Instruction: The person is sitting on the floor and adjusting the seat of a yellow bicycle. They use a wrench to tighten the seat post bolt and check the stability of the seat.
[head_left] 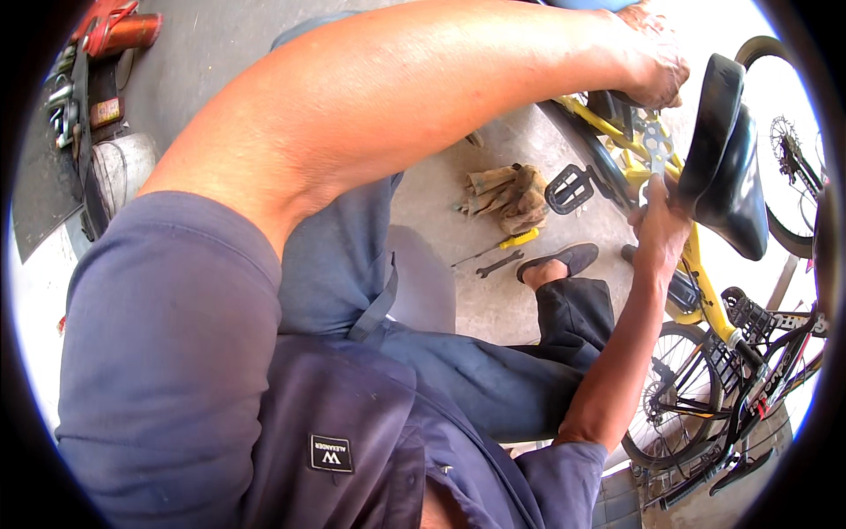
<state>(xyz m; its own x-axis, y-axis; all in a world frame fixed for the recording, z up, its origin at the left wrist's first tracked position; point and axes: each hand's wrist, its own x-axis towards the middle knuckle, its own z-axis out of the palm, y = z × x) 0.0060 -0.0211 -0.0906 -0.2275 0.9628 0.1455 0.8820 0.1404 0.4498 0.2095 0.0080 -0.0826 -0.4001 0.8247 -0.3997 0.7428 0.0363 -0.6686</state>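
Note:
My right hand [663,227] is closed round the handle of a flat silver multi-hole wrench [657,141]. The wrench's head lies over the yellow bicycle frame [696,256], just left of the black saddle [718,145]; whether it sits on a nut I cannot tell. Stretched across the top, my left arm ends in my left hand [654,60], its fingers curled beyond the frame. What those fingers grip is hidden. A black pedal [569,189] sticks out on the near side of the frame.
On the floor lie crumpled brown work gloves [520,198], a yellow-handled screwdriver [518,239] and a dark open-end spanner [500,263]. A foot in a dark shoe [577,258] rests close by. Other bicycles [679,397] stand at the right. Tools and a red object [123,33] are at far left.

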